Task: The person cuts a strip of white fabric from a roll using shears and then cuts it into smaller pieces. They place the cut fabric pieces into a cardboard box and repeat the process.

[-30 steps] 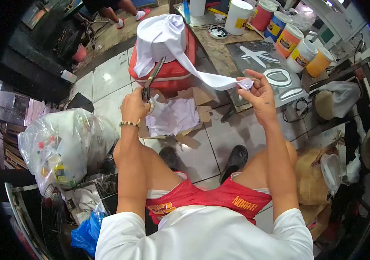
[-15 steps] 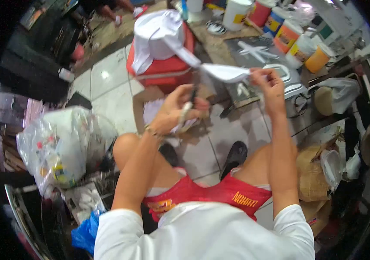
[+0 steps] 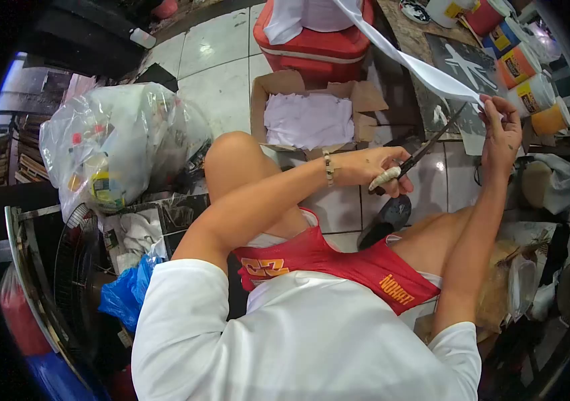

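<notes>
My left hand (image 3: 368,167), a beaded bracelet at its wrist, grips dark scissors (image 3: 431,142) whose handle is wrapped in whitish material. Their blades point up and to the right, near my right hand. Thumb and fingers of my right hand (image 3: 501,130) pinch the end of a long white cloth strip (image 3: 425,70). That strip stretches taut up and left, toward white cloth (image 3: 322,15) draped over a red cooler box (image 3: 312,55). The scissor tips are just below the strip; whether they touch it I cannot tell.
An open cardboard box (image 3: 268,87) with white cloth pieces (image 3: 308,120) stands on the tiled floor. To the left sits a clear plastic bag (image 3: 121,147) of containers. Paint tubs (image 3: 519,65) line the table at upper right. A blue bag (image 3: 128,291) lies at lower left.
Both hands have moved to the right, stretching the strip longer from the cooler. The scissors now point toward my right hand. The view has tilted down, showing the cardboard box more fully.
</notes>
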### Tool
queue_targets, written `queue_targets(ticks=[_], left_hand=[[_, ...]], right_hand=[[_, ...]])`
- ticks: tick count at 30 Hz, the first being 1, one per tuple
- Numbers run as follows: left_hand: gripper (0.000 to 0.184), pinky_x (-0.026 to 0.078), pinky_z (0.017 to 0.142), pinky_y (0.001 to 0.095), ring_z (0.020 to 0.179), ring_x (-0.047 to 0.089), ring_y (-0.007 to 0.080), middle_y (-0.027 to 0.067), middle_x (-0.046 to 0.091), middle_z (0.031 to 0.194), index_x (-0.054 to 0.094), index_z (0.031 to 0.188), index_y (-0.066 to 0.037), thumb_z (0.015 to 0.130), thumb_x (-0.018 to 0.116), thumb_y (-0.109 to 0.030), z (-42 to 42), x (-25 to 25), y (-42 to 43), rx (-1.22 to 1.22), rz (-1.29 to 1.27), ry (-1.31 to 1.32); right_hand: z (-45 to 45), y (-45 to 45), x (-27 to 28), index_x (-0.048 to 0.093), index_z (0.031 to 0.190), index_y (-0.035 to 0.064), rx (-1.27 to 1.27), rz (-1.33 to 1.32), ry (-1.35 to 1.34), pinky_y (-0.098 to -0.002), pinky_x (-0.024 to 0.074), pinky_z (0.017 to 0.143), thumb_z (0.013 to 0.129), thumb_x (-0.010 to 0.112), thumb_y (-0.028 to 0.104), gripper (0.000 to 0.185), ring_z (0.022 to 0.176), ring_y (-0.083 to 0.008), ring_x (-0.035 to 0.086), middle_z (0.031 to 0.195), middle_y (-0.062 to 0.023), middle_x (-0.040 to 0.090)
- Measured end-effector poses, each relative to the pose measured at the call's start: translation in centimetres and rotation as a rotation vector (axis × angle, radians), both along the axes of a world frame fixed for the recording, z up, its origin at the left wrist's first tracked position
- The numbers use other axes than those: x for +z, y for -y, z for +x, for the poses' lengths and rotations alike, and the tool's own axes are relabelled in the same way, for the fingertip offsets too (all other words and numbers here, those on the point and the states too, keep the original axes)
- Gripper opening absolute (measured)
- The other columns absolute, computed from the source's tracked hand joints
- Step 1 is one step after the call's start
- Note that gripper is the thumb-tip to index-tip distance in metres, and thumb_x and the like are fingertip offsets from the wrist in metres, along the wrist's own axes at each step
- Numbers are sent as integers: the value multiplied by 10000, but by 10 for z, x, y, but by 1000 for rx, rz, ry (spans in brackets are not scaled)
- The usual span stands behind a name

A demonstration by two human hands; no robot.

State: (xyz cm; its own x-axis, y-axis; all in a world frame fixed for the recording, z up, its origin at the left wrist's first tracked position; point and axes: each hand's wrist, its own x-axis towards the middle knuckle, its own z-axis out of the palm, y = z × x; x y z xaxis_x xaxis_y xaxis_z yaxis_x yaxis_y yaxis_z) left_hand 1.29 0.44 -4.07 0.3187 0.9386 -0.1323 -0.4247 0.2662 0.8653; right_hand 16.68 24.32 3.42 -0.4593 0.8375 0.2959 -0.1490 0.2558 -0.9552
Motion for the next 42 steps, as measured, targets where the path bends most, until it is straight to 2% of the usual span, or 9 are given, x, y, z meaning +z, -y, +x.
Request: queue_targets(ticks=[7,10,13,17,23,26,30,40,42], left_hand=[[815,485,942,329,1203,564,220,191,562,1334,310,1429,-26,769,781,-110,-13,13,-3,52,-46,-50],[836,517,868,307,1067,607,182,178,577,1278,300,1442,-20,774,783,-154,-17,12,-7,130,78,-111],[851,524,870,318,1123,576,169,187,578,1277,310,1442,-28,756,797,-151,-21,20,-6,170,49,-48],[853,521,898,327,1185,561,187,172,578,1291,338,1435,-36,734,817,-111,-25,31,-4,178,57,-125],[786,523,845,259,1145,602,174,146,617,1266,401,1401,-53,737,811,-140,-22,45,-2,144,11,-124],[752,524,840,262,1132,611,185,151,623,1265,414,1390,-55,746,800,-107,-22,43,-1,127,11,-136],[732,520,817,260,1152,606,192,171,614,1282,422,1377,-55,749,794,-111,-19,43,2,111,25,-158],[854,500,883,285,1218,575,219,187,593,1299,366,1421,-21,729,834,-198,-16,42,2,88,9,-173],[875,481,923,267,1208,547,138,147,541,1358,312,1465,10,740,790,-98,-16,31,1,103,195,-165]], right_hand=[[2,20,20,600,1101,36,180,100,86,-296,501,893,864,674,34,249,1023,-164,614,1090,-86,669],[5,29,31,582,1152,25,263,130,126,-301,496,908,860,657,15,302,1055,-165,601,1177,-100,634],[11,26,30,551,1216,20,368,74,129,-303,482,932,853,654,6,377,1098,-168,585,1245,-109,598],[16,21,34,490,1287,30,403,152,213,-298,465,944,825,698,24,507,1112,-176,587,1230,-104,600],[25,19,41,457,1375,38,523,-192,178,-286,471,905,836,729,92,607,1051,-158,606,1100,-106,645],[22,11,31,558,1286,7,441,-316,190,-223,466,705,994,571,368,465,827,-67,591,911,-12,650],[18,4,19,665,1148,4,523,-352,291,-218,442,689,977,551,486,524,784,-51,547,888,2,646],[9,23,23,747,903,0,512,-185,442,-244,356,577,814,790,365,379,691,-55,493,757,25,603],[9,23,24,748,901,-1,520,-167,492,-251,366,601,813,790,357,371,733,-68,511,805,8,609]])
